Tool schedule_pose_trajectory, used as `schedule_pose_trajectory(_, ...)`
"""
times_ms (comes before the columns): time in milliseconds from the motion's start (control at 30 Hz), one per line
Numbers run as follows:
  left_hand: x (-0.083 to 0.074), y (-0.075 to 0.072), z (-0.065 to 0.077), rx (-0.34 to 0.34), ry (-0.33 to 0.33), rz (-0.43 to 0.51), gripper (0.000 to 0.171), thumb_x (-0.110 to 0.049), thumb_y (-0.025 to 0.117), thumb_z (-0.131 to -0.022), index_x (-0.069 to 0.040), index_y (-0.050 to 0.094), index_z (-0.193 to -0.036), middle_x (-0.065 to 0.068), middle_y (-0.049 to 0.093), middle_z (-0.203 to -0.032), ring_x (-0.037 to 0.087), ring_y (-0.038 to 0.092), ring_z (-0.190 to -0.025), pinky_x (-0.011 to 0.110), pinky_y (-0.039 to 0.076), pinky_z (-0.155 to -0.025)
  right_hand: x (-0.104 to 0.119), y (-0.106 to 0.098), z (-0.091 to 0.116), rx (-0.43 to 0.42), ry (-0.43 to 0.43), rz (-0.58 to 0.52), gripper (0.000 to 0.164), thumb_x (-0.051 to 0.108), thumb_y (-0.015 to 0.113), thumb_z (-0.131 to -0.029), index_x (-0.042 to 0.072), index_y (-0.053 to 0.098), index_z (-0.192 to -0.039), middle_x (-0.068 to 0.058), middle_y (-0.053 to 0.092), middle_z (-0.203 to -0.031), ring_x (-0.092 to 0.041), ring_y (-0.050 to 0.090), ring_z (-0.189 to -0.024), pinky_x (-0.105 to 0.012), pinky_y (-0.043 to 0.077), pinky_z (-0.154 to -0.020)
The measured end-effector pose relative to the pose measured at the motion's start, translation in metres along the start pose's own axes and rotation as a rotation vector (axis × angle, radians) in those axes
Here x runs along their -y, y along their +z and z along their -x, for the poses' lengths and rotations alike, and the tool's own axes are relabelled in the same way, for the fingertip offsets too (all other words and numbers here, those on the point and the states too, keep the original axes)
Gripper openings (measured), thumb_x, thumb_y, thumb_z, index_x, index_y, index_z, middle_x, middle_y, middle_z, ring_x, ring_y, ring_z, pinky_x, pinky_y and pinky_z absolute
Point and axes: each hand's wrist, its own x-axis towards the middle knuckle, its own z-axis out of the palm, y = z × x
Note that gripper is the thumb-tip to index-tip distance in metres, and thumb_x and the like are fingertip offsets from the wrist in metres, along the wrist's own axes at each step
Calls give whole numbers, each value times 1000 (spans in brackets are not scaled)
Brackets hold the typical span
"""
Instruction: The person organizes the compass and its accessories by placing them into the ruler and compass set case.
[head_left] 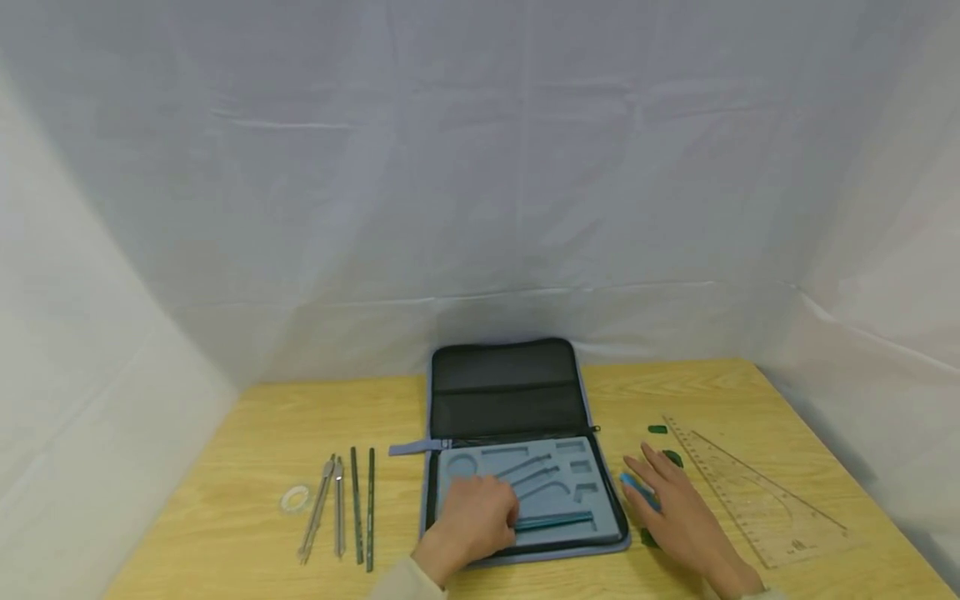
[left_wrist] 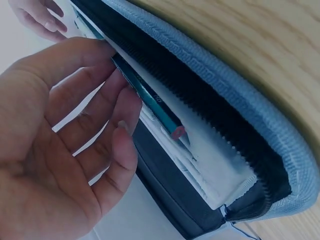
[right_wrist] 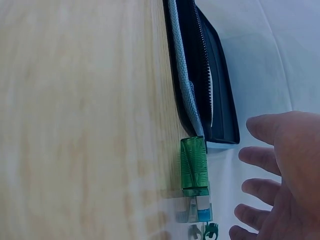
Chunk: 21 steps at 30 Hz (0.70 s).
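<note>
My left hand (head_left: 477, 517) reaches over the zip case's blue-grey foam tray (head_left: 611, 512). Thumb and fingertips pinch a dark green pencil (left_wrist: 157, 105) that lies along the tray's front slot; its red-tipped end points back under the wrist. In the head view the green pencils (head_left: 555, 521) in that slot show to the right of the fingers. My right hand (head_left: 678, 517) hovers beside the case with fingers spread, holding nothing. Beneath it a small blue item (head_left: 641, 492) is partly hidden, and a translucent green box-shaped piece (right_wrist: 194, 165) stands close to the case.
The black lid (head_left: 510, 387) stands open at the back. To the left lie a tape roll (head_left: 295, 499), a pair of compasses (head_left: 318, 508), another metal instrument (head_left: 339, 508) and two pencils (head_left: 371, 510). On the right are clear set squares (head_left: 798, 546) and small green pieces (head_left: 657, 429).
</note>
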Motion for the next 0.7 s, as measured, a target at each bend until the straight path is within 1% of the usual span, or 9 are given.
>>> schedule_pose_trajectory(200, 2, 0, 2, -55, -1, 5, 15, -18, 78, -67, -25, 65, -64, -13, 54, -65, 8, 49, -56, 30, 39, -46, 3, 1, 0, 16, -21, 2, 44, 32, 54, -98, 6, 55, -134, -23, 34, -147, -48, 26, -133, -65, 30, -98)
schedule_pose_trajectory(267, 3, -1, 4, -63, 0, 13, 15, -19, 78, -67, -24, 65, -65, -12, 54, -67, 7, 49, -56, 29, 38, -45, 6, 1, 0, 30, -23, -8, 44, 32, 54, -98, 6, 56, -133, -22, 33, -147, -48, 25, -133, -65, 29, -98)
schedule_pose_trajectory(367, 10, -5, 8, -52, -2, 41, 13, -20, 79, -66, -25, 67, -70, -13, 56, -72, 6, 49, -58, 28, 40, -46, 11, 1, -2, 49, -47, -7, 44, 34, 56, -97, 7, 57, -132, -21, 34, -148, -48, 26, -133, -66, 28, -98)
schedule_pose_trajectory(467, 22, -9, 15, -29, -7, 60, 13, -22, 79, -67, -26, 69, -75, -14, 58, -76, 6, 51, -60, 29, 43, -49, 17, -1, -4, 78, -75, -4, 43, 31, 62, -93, 8, 59, -129, -20, 37, -146, -46, 31, -131, -65, 31, -96)
schedule_pose_trajectory(567, 32, -13, 21, -9, -12, 67, 14, -22, 80, -69, -25, 70, -79, -13, 59, -78, 7, 52, -62, 30, 44, -51, 24, -3, -6, 113, -78, 3, 38, 26, 69, -88, 10, 64, -123, -16, 48, -137, -41, 41, -124, -58, 39, -93)
schedule_pose_trajectory(633, 36, -15, 24, 1, -12, 76, 15, -21, 80, -69, -24, 70, -80, -12, 59, -79, 7, 54, -64, 30, 45, -52, 28, -5, -8, 138, -77, 8, 34, 24, 72, -85, 12, 67, -116, -10, 55, -126, -33, 49, -115, -50, 44, -90)
schedule_pose_trajectory(700, 38, -16, 27, 11, -12, 92, 14, -20, 79, -70, -23, 70, -81, -12, 59, -80, 7, 53, -64, 29, 44, -52, 30, -6, -9, 165, -78, 23, 29, 25, 74, -83, 14, 69, -110, -3, 59, -114, -24, 56, -103, -41, 48, -83)
